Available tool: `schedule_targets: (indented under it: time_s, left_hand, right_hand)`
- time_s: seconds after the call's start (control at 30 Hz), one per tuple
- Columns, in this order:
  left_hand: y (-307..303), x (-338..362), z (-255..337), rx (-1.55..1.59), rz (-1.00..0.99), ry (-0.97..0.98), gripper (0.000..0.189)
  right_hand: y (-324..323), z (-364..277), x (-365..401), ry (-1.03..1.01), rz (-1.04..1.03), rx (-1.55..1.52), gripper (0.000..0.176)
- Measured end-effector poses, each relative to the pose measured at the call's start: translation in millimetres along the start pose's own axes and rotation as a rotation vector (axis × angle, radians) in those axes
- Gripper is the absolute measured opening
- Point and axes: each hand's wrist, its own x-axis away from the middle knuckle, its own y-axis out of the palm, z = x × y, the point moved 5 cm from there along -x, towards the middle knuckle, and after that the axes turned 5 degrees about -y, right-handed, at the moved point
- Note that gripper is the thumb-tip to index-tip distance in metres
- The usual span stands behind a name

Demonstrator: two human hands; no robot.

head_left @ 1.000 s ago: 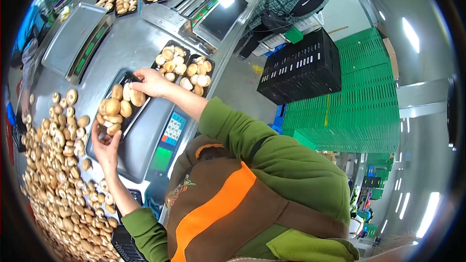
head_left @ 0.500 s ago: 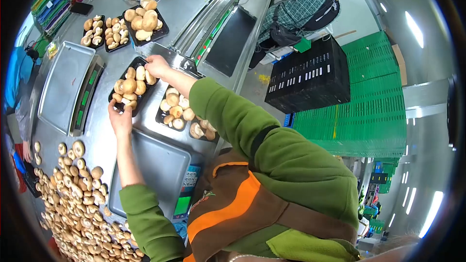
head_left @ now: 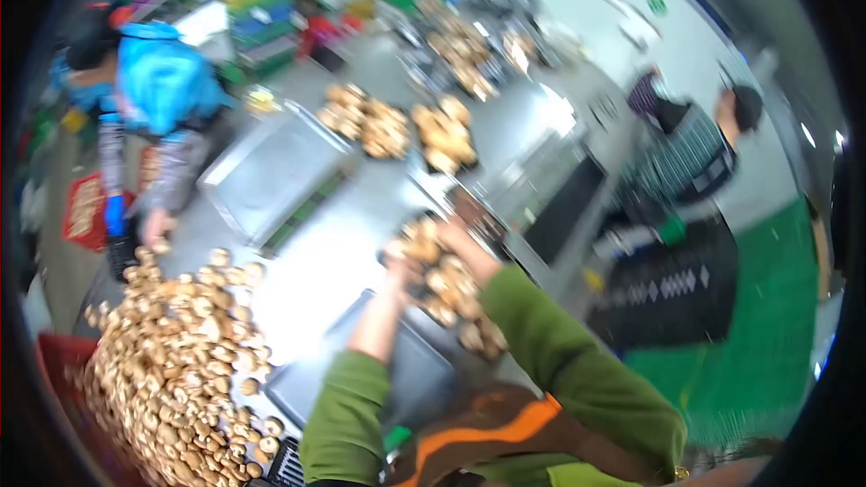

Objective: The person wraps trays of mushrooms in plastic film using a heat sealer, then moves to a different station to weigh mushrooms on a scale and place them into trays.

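Blurrily, left hand (head_left: 395, 269), right hand (head_left: 454, 236) touch tray (head_left: 420, 247).

I work in a produce packing hall: a long steel table (head_left: 347, 216) carries a loose mushroom heap (head_left: 171, 352), weighing scales (head_left: 271, 167) and filled trays (head_left: 442, 135), with co-workers (head_left: 162, 81) alongside.

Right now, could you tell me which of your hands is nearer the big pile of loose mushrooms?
Left. The left hand lies between the pile and the right hand, which sits farther off.
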Motion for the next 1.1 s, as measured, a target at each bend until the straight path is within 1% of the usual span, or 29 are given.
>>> schedule_targets:
  time_s: [0.03, 0.07, 0.1, 0.13, 0.17, 0.2, 0.23, 0.3, 0.33, 0.37, 0.43, 0.5, 0.53, 0.57, 0.6, 0.63, 0.7, 0.73, 0.77, 0.83, 0.87, 0.9, 0.97, 1.0, 1.03, 1.07, 1.1]
  left_hand:
    - [17, 40, 8, 0.028, 0.109, 0.050, 0.032]
    - [17, 55, 9, -0.004, 0.087, 0.017, 0.034]
    - [18, 72, 9, 0.008, 0.009, 0.083, 0.036]
    - [16, 87, 8, 0.053, -0.014, 0.158, 0.036]
    - [18, 129, 15, 0.048, -0.042, 0.256, 0.042]
    - [7, 146, 10, 0.143, 0.010, 0.382, 0.045]
    - [-8, 163, 2, 0.235, 0.064, 0.502, 0.049]
    - [-39, 223, -3, 0.152, 0.224, 0.732, 0.055]
    - [-62, 241, -9, 0.138, 0.303, 0.871, 0.052]
    - [-82, 260, -16, 0.134, 0.312, 0.880, 0.052]
    - [-123, 302, -28, 0.212, 0.386, 0.980, 0.048]
    - [-170, 327, -47, 0.268, 0.403, 1.012, 0.042]
    - [-188, 349, -54, 0.260, 0.419, 1.015, 0.040]
    - [-207, 366, -64, 0.325, 0.408, 1.044, 0.037]
    - [-227, 384, -72, 0.310, 0.429, 1.062, 0.035]
    - [-245, 402, -82, 0.295, 0.451, 1.074, 0.033]
    - [-276, 441, -105, 0.326, 0.535, 1.081, 0.027]
    - [-299, 450, -117, 0.388, 0.614, 1.086, 0.027]
    - [-315, 463, -131, 0.376, 0.611, 1.097, 0.026]
    - [-340, 485, -151, 0.502, 0.624, 1.067, 0.025]
    - [-356, 490, -158, 0.485, 0.640, 1.090, 0.024]
    - [-374, 490, -167, 0.492, 0.694, 1.124, 0.022]
    - [-399, 494, -180, 0.497, 0.648, 1.100, 0.025]
    - [-414, 494, -186, 0.417, 0.634, 1.113, 0.028]
    - [-427, 493, -192, 0.437, 0.664, 1.127, 0.030]
    - [-428, 497, -195, 0.546, 0.593, 1.196, 0.028]
    - [-423, 506, -197, 0.587, 0.568, 1.216, 0.027]
  right_hand:
    - [-8, 0, 5, -0.015, 0.059, -0.025, 0.045]
    - [-15, 4, 13, -0.043, 0.123, -0.042, 0.046]
    - [-12, 18, 13, -0.228, 0.211, 0.120, 0.044]
    - [-25, 4, 37, -0.298, 0.285, -0.010, 0.044]
    - [-43, -10, 71, -0.360, 0.353, -0.142, 0.045]
    - [-55, -32, 107, -0.414, 0.308, -0.272, 0.041]
    - [-61, -51, 144, -0.459, 0.259, -0.406, 0.037]
    - [-43, -66, 205, -0.447, 0.060, -0.491, 0.033]
    - [-35, -86, 245, -0.483, -0.064, -0.450, 0.032]
    - [-23, -105, 287, -0.514, -0.186, -0.409, 0.030]
    - [31, -122, 355, -0.485, -0.473, -0.405, 0.028]
    - [89, -139, 413, -0.736, -0.728, -0.349, 0.028]
    - [115, -139, 428, -0.736, -0.721, -0.344, 0.028]
    - [144, -143, 446, -0.920, -0.785, -0.227, 0.029]
    - [169, -146, 464, -1.100, -0.848, -0.105, 0.030]
    - [187, -147, 478, -1.094, -0.850, -0.101, 0.030]
    - [208, -142, 497, -1.035, -0.625, 0.077, 0.034]
    - [215, -141, 507, -0.981, -0.726, 0.232, 0.036]
    - [221, -137, 516, -0.977, -0.726, 0.236, 0.036]
    - [236, -121, 520, -0.943, -0.666, 0.349, 0.037]
    - [240, -113, 519, -0.936, -0.611, 0.380, 0.041]
    - [240, -116, 520, -0.927, -0.616, 0.384, 0.041]
    - [233, -121, 527, -0.873, -0.577, 0.461, 0.033]
    - [258, -98, 514, -0.840, -0.447, 0.422, 0.024]
    - [260, -97, 513, -0.829, -0.473, 0.442, 0.022]
    - [257, -100, 512, -0.824, -0.483, 0.456, 0.018]
    - [258, -101, 512, -0.872, -0.466, 0.524, 0.016]
